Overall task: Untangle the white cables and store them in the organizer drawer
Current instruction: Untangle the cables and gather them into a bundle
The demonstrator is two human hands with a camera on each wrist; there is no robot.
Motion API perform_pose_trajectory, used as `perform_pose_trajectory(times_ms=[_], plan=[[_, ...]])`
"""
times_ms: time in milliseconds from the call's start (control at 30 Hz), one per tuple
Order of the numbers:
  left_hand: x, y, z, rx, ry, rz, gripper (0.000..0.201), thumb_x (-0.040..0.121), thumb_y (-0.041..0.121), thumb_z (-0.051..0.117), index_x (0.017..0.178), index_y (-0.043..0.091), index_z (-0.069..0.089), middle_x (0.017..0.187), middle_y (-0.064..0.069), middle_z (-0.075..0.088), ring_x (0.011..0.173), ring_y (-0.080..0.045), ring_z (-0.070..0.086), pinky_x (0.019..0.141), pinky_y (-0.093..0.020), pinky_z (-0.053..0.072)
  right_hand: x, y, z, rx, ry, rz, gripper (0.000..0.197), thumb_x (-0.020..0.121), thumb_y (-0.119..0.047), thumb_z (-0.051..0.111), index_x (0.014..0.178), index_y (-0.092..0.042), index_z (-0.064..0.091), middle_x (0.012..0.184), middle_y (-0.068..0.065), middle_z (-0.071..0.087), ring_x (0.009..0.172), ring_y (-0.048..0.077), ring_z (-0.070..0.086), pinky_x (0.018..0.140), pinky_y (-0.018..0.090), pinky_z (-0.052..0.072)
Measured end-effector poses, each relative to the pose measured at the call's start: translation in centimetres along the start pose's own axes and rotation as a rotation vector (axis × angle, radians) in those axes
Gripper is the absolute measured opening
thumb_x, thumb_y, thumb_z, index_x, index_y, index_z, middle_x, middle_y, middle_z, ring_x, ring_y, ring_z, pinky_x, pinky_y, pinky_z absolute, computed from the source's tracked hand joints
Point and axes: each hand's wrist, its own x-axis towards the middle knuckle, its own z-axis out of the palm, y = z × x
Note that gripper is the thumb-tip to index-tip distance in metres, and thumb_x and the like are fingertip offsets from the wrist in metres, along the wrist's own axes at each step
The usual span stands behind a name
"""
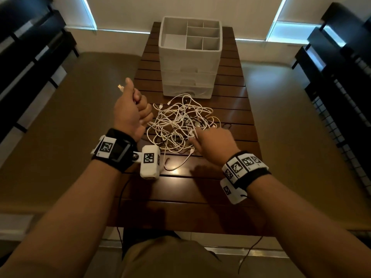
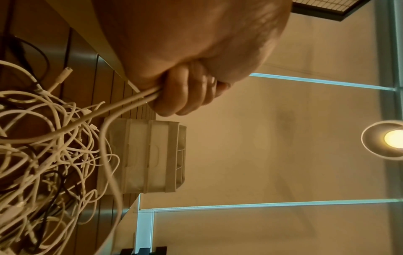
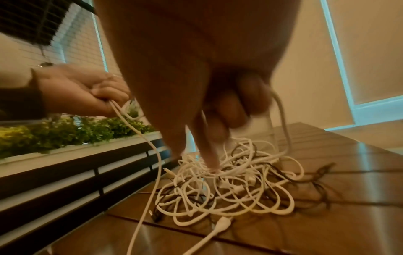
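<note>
A tangle of white cables, mixed with a few thin black ones, lies on the slatted wooden table in front of the white organizer, whose front drawers are closed. My left hand is raised at the pile's left edge, a fist round a white cable; the plug end sticks out past the thumb. Two strands run from the fist down into the pile. My right hand reaches into the pile's right side, index finger pointing into it. Its curled outer fingers hook a cable loop, blurred.
The organizer's open top has several divided compartments. One loose white plug trails toward the table's near edge. Black slatted furniture flanks the table on both sides, and a planter with green plants stands to the left.
</note>
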Motion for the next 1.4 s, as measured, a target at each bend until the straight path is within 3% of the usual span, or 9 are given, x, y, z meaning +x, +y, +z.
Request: perform_pose_trajectory(times_ms=[100,200,300,400,567,767,967,1100,1400], plan=[[0.4,-0.4,0.1,0.069,-0.016,0.017,0.046,0.109,0.046,0.048,0.069,0.024,0.043,0.057,0.005,0.023,0.042,-0.009,0.016,0.034,-0.023,0.018,-0.3,0.7,1.2,0.355,-0.529,0.051,0.057,0.094,-0.074,0.050,0.096,-0.019,0.065,0.091,-0.002,0.063,0.084,0.016,0.064,0.080,0.038,0.057],[0.4,-0.4,0.0,0.113,-0.023,0.038,0.033,0.107,0.028,0.057,0.078,0.025,0.041,0.062,0.006,0.027,0.047,-0.008,0.016,0.036,-0.021,0.019,-0.6,0.9,2.1,0.743,-0.277,0.119,0.055,0.090,-0.081,0.043,0.093,-0.030,0.064,0.098,-0.007,0.050,0.084,0.003,0.052,0.074,0.027,0.044],[0.4,-0.5,-0.2,0.109,-0.021,0.053,0.028,0.108,0.028,0.055,0.083,0.022,0.046,0.064,0.006,0.028,0.048,-0.008,0.017,0.038,-0.021,0.021,0.3,2.7,3.7,0.669,0.115,0.481,0.037,0.109,-0.048,0.043,0.086,-0.019,0.054,0.097,0.004,0.056,0.083,0.017,0.055,0.073,0.030,0.034],[0.2,-0.7,0.2,0.119,-0.031,0.042,0.033,0.111,0.036,0.047,0.087,0.017,0.057,0.064,0.004,0.025,0.048,-0.008,0.021,0.039,-0.022,0.026,0.5,4.1,5.6,0.538,-0.134,0.686,0.040,0.104,-0.041,0.052,0.100,-0.003,0.062,0.106,0.018,0.068,0.091,0.034,0.067,0.073,0.035,0.048],[0.0,-1.2,1.0,0.132,-0.072,-0.027,0.051,0.110,0.050,0.040,0.083,0.012,0.060,0.058,0.000,0.040,0.051,-0.015,0.044,0.056,-0.034,0.051,0.2,2.5,6.3,0.714,-0.404,0.590,0.029,0.099,-0.040,0.067,0.107,-0.012,0.063,0.091,0.008,0.074,0.078,0.023,0.073,0.075,0.042,0.064],[-0.1,-1.1,0.3,0.261,-0.073,-0.027,0.039,0.108,0.048,0.048,0.081,0.022,0.051,0.061,0.004,0.033,0.052,-0.011,0.034,0.052,-0.027,0.045,0.2,2.2,5.2,0.810,0.116,0.590,0.011,0.101,-0.022,0.066,0.091,-0.017,0.066,0.088,-0.005,0.067,0.073,-0.001,0.058,0.061,0.008,0.040],[0.3,-1.8,0.1,0.286,-0.152,0.003,0.021,0.110,0.025,0.051,0.096,0.013,0.060,0.067,0.006,0.038,0.053,-0.007,0.026,0.042,-0.020,0.026,-0.2,3.9,3.0,0.958,0.539,0.589,0.015,0.101,-0.025,0.065,0.090,-0.017,0.059,0.084,0.006,0.068,0.070,0.025,0.068,0.063,0.040,0.061],[-0.1,-2.1,1.1,0.215,-0.165,-0.075,0.042,0.112,0.041,0.043,0.092,0.009,0.062,0.066,0.001,0.046,0.051,-0.011,0.038,0.047,-0.028,0.043,-0.2,4.1,1.8,0.937,0.245,0.401,0.012,0.101,-0.019,0.067,0.093,-0.012,0.061,0.086,0.005,0.070,0.065,0.017,0.072,0.060,0.031,0.062],[-0.5,-2.8,1.2,0.349,-0.228,-0.151,0.036,0.110,0.038,0.047,0.081,0.017,0.054,0.060,0.004,0.024,0.043,-0.008,0.018,0.035,-0.020,0.018,-0.1,6.1,0.1,0.600,0.679,0.483,0.013,0.100,-0.025,0.059,0.088,-0.019,0.060,0.084,-0.002,0.060,0.074,0.015,0.055,0.066,0.035,0.051]])
